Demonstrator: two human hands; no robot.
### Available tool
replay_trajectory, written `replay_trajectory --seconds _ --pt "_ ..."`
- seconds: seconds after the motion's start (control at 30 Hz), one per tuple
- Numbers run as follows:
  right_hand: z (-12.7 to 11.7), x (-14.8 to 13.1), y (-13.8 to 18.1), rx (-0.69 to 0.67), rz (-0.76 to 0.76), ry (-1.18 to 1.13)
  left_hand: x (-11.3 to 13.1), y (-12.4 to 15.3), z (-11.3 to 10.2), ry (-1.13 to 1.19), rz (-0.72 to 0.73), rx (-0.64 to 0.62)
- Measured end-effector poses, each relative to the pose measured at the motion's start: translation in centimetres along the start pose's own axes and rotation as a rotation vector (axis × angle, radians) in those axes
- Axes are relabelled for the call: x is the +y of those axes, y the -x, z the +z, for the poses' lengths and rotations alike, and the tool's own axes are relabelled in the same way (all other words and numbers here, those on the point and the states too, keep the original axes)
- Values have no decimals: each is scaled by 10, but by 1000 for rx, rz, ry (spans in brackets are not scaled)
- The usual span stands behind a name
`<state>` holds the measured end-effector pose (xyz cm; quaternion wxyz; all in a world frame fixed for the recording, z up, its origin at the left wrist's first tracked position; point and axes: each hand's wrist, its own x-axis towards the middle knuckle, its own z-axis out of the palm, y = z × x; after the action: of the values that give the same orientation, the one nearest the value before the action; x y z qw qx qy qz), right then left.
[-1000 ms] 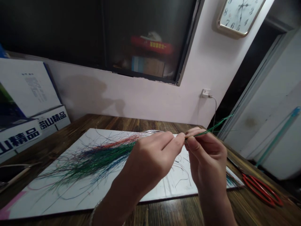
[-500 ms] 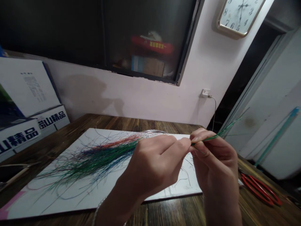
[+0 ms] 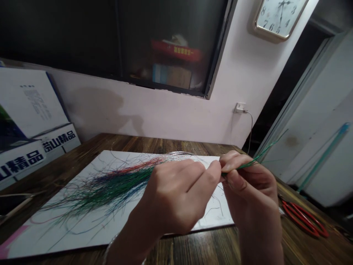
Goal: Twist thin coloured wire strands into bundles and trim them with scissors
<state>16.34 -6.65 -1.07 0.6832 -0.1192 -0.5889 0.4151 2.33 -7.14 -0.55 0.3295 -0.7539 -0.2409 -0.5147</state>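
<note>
My left hand (image 3: 176,195) and my right hand (image 3: 249,187) meet fingertip to fingertip above a white board (image 3: 82,228). Both are closed in a pinch on a thin bundle of green strands (image 3: 257,157), which sticks out up and to the right past my right hand. Behind my left hand a loose heap of green, blue and red strands (image 3: 110,186) lies spread over the board, fanning out to the left.
The board lies on a dark wooden table (image 3: 198,250). Red-handled scissors (image 3: 303,219) rest on the table at the right. White boxes with printed characters (image 3: 33,147) stand at the left. A wall clock (image 3: 278,16) and a charger in a socket (image 3: 240,108) are behind.
Both hands have shifted slightly right and lower with the green strands still pinched; the free ends now point a little higher. The view has tilted slightly.
</note>
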Motion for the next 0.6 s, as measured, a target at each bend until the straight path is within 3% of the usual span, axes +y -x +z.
replay_trajectory --seconds 0.17,0.27,0.43,0.6 --pt "-3 -1 -2 -21 16 -13 -1 -2 0 110 -40 -26" --pt "-3 2 -3 -30 -17 47 -3 -4 0 280 -130 -110" --pt "-2 8 -3 6 -167 141 4 -12 -2 637 -450 -222" --pt "0 9 -1 22 -177 142 10 -15 -2 1091 -825 -313"
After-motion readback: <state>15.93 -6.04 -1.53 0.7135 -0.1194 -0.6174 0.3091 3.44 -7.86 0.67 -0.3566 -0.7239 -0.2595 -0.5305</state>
